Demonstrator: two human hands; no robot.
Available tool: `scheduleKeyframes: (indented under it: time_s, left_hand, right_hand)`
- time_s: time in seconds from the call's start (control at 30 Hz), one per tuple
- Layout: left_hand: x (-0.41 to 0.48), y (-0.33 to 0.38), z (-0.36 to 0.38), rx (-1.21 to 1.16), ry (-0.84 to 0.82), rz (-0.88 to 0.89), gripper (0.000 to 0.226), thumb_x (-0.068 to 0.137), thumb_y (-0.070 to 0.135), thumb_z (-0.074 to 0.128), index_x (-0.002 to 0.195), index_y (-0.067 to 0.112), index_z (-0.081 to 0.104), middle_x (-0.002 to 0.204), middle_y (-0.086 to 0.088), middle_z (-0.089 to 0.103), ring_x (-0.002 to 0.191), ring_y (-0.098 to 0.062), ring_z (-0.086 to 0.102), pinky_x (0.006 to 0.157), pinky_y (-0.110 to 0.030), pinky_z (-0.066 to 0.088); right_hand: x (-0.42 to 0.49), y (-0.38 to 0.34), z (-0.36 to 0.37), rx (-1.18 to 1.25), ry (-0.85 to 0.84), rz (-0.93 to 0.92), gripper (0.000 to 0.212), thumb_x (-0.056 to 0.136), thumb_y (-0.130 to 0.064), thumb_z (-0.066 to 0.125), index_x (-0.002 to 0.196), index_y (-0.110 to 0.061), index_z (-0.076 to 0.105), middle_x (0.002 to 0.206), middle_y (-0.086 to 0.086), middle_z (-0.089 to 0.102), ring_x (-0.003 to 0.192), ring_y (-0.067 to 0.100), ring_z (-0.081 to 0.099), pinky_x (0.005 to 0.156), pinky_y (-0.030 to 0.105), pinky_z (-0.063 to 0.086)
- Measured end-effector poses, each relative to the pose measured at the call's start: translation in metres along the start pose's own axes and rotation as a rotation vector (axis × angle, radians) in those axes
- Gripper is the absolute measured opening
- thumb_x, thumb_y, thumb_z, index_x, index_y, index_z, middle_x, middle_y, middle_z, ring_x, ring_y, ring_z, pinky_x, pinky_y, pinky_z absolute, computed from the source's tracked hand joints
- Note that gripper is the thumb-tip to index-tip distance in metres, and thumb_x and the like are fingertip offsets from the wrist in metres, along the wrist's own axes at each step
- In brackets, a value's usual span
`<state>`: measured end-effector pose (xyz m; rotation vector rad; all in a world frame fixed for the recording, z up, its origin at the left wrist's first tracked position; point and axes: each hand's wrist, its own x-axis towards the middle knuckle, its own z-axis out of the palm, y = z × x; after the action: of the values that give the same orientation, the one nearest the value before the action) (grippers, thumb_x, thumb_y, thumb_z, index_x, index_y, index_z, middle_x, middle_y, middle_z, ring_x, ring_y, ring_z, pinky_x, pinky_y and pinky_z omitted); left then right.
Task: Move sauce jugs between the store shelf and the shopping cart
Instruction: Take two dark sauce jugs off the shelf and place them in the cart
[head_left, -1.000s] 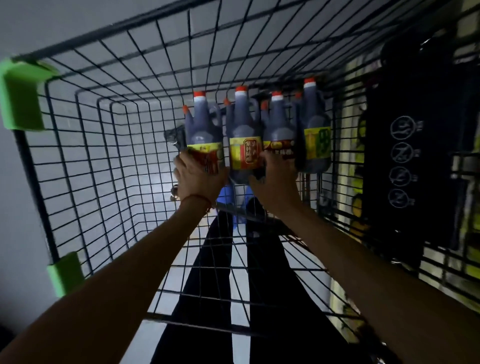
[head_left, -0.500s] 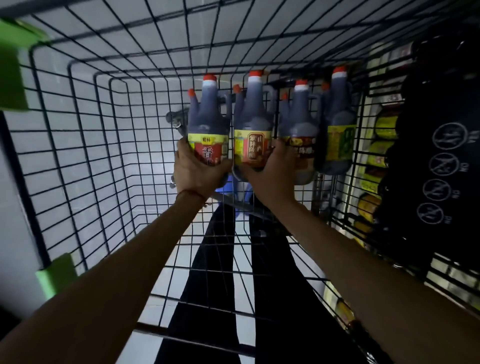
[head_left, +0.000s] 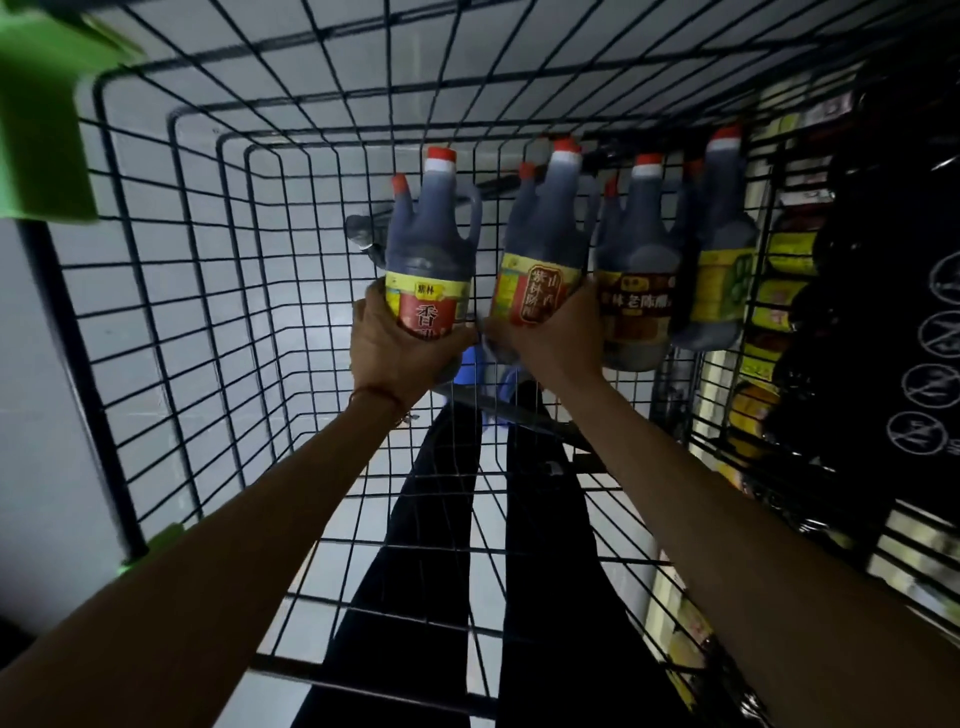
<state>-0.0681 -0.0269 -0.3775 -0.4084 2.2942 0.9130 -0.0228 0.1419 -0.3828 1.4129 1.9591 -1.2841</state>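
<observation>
left hand (head_left: 400, 358) curled round left jug (head_left: 431, 244) base | right hand (head_left: 556, 338) curled round tilted jug (head_left: 545, 244) base | risk: low grips, top-heavy, may topple onto neighbouring jugs (head_left: 639, 270)

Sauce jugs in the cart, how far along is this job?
Done: all four jugs are inside the cart. In hand: the left hand grips the red-label jug, the right hand the tilted jug beside it. Left: the brown-label jug and green-label jug stand untouched. Loading or unloading, I cannot tell.
</observation>
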Motion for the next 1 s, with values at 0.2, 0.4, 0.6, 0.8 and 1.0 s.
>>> scheduleKeyframes:
  time_s: [0.2, 0.4, 0.6, 0.8, 1.0]
  left_hand:
    - [0.003, -0.008, 0.0, -0.012, -0.024, 0.003, 0.099, 0.039, 0.074, 0.083, 0.118, 0.025, 0.049, 0.112, -0.004, 0.063, 0.096, -0.023, 0.066, 0.077, -0.046, 0.062]
    - [-0.002, 0.002, -0.013, 0.042, -0.154, -0.025, 0.108, 0.033, 0.075, 0.074, 0.123, 0.019, 0.052, 0.11, -0.003, 0.066, 0.097, -0.022, 0.066, 0.081, -0.044, 0.061]
    - [-0.044, 0.009, -0.025, 0.032, -0.232, -0.047, 0.092, 0.033, 0.071, 0.077, 0.112, 0.026, 0.059, 0.098, 0.004, 0.071, 0.091, -0.02, 0.069, 0.083, -0.046, 0.061]
    - [-0.097, 0.027, -0.037, -0.037, -0.205, -0.034, 0.073, 0.04, 0.058, 0.087, 0.102, 0.027, 0.067, 0.085, 0.004, 0.075, 0.076, -0.017, 0.074, 0.068, -0.044, 0.064]
    - [-0.144, 0.062, -0.054, -0.047, -0.202, 0.126, 0.078, 0.046, 0.052, 0.093, 0.112, 0.024, 0.065, 0.093, 0.006, 0.075, 0.084, -0.016, 0.072, 0.079, -0.043, 0.062]
  right_hand:
    - [-0.001, -0.002, 0.006, 0.132, -0.046, 0.113, 0.106, 0.037, -0.044, 0.104, 0.121, -0.019, 0.043, 0.107, 0.005, 0.072, 0.087, 0.024, 0.075, 0.071, 0.042, 0.065]
    - [-0.017, -0.019, -0.023, 0.21, -0.198, 0.231, 0.069, 0.054, -0.019, 0.103, 0.109, -0.012, 0.062, 0.103, 0.007, 0.074, 0.081, 0.016, 0.072, 0.053, 0.02, 0.058]
    - [-0.06, -0.016, -0.059, 0.199, -0.244, 0.188, 0.063, 0.063, -0.01, 0.097, 0.115, -0.011, 0.063, 0.106, 0.008, 0.074, 0.08, 0.014, 0.071, 0.056, 0.021, 0.056]
    - [-0.121, -0.015, -0.104, 0.254, -0.214, 0.09, 0.043, 0.068, -0.011, 0.095, 0.094, -0.024, 0.062, 0.094, 0.0, 0.072, 0.083, 0.018, 0.07, 0.074, 0.033, 0.06]
    - [-0.186, -0.005, -0.157, 0.416, -0.162, -0.049, 0.055, 0.067, -0.002, 0.093, 0.115, -0.013, 0.068, 0.102, 0.005, 0.076, 0.092, 0.024, 0.073, 0.07, 0.029, 0.057]
